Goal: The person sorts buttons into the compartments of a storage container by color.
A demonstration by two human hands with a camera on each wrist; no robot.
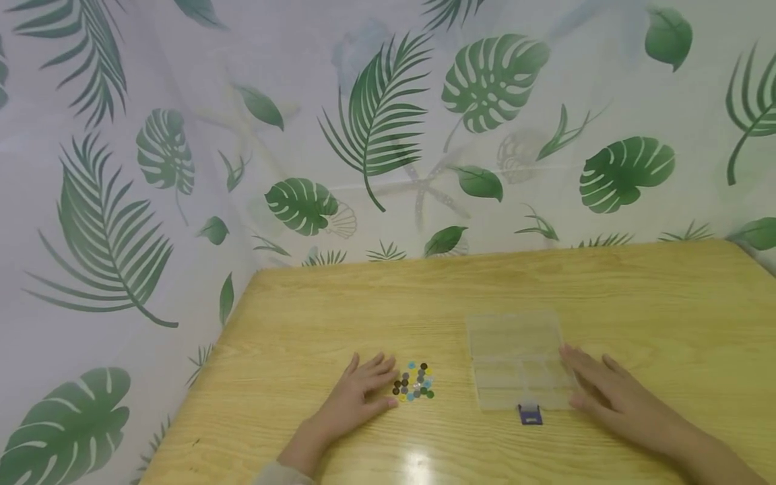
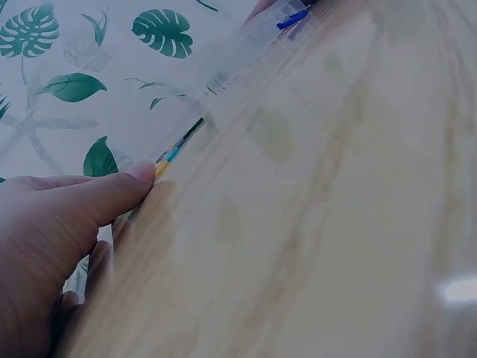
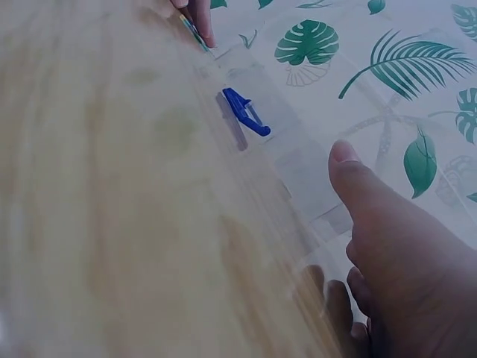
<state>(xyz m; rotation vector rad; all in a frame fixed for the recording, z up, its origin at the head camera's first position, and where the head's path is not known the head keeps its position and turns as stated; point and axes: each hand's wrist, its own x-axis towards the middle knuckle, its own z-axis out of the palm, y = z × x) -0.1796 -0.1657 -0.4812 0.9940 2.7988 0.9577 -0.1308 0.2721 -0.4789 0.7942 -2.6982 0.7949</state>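
Observation:
A small cluster of flat round discs in black, grey, blue, yellow and green lies on the wooden table. Just left of it my left hand rests with fingers spread and relaxed, its thumb tip close to the nearest discs. A clear plastic compartment box lies to the right of the discs, with a blue latch on its near side. My right hand is at the right edge of the box, fingertips against its side and thumb raised in the right wrist view.
A white wall covering with green leaf prints stands along the back and left sides of the table. Light reflects off the tabletop at the front. The box's walls are see-through and faint against the wood.

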